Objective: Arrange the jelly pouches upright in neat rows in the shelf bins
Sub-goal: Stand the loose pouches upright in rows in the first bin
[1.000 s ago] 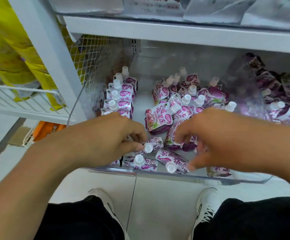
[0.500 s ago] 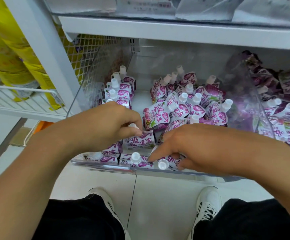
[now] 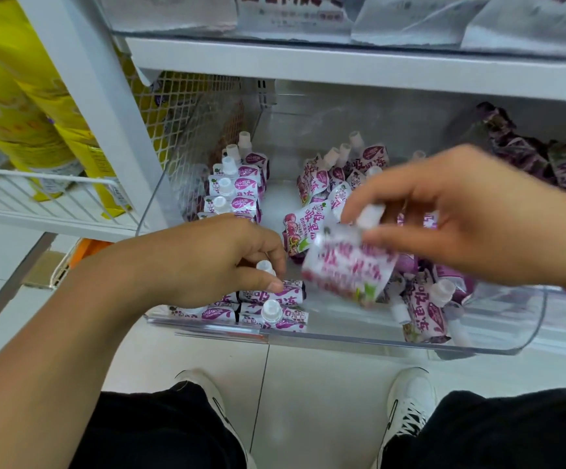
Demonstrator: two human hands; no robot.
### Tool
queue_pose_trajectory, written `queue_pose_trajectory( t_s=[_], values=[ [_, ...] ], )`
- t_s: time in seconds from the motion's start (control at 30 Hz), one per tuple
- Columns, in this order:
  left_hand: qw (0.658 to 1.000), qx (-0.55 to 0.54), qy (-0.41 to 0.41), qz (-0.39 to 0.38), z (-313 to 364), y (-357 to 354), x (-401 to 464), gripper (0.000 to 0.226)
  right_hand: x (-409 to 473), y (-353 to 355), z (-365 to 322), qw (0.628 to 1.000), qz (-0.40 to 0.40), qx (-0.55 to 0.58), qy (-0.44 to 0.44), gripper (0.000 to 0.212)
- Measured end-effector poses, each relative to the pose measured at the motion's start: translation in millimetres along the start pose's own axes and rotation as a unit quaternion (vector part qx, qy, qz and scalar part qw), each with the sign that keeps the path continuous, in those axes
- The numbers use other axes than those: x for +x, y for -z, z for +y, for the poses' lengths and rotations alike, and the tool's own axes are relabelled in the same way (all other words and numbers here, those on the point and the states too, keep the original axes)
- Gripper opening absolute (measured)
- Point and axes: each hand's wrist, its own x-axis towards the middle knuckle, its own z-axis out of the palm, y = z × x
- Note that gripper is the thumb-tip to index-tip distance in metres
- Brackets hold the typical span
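White store shelving over pale floor tiles; we see a clear shelf bin (image 3: 525,330) holding purple-and-white jelly pouches, a tidy upright row (image 3: 237,187) along its left wall and a loose heap (image 3: 329,184) at centre. Right hand (image 3: 461,214) pinches one blurred pouch (image 3: 349,265) by its cap above the bin. Left hand (image 3: 207,262) curls round a white cap (image 3: 265,266) at the front-left corner.

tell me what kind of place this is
Most likely a shop aisle, perhaps a convenience store. A white shelf carries a clear plastic bin stocked with many identical jelly pouches, and yellow packaged goods sit on a wire rack alongside.
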Motion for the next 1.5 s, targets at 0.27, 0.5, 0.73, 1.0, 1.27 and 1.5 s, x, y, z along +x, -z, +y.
queue_pose_trajectory(
  t_s=[0.27, 0.5, 0.73, 1.0, 1.27, 1.5],
  values=[
    [0.997, -0.043, -0.021, 0.054, 8, 11, -13, 0.010, 42, -60, -6, 0.999, -0.050, 0.018, 0.005, 0.022],
    [0.973, 0.028, -0.010, 0.228, 12, 12, -3, 0.023, 68, -66, -1, 0.987, -0.099, 0.121, -0.033, 0.038],
    [0.975, 0.130, 0.043, 0.175, 12, 4, 19, 0.048, 56, -50, 1, 0.952, -0.143, -0.254, -0.092, 0.037],
    [0.974, 0.079, 0.043, 0.209, 16, 5, 24, 0.024, 76, -70, 5, 0.930, -0.125, -0.335, -0.080, 0.023],
    [0.985, 0.031, 0.047, 0.160, 11, -6, 8, 0.011, 78, -69, 10, 0.965, -0.112, -0.227, -0.075, 0.028],
    [0.985, 0.006, 0.063, 0.162, 10, -2, 7, 0.011, 85, -61, 9, 0.987, -0.109, -0.075, -0.094, 0.031]
  ],
)
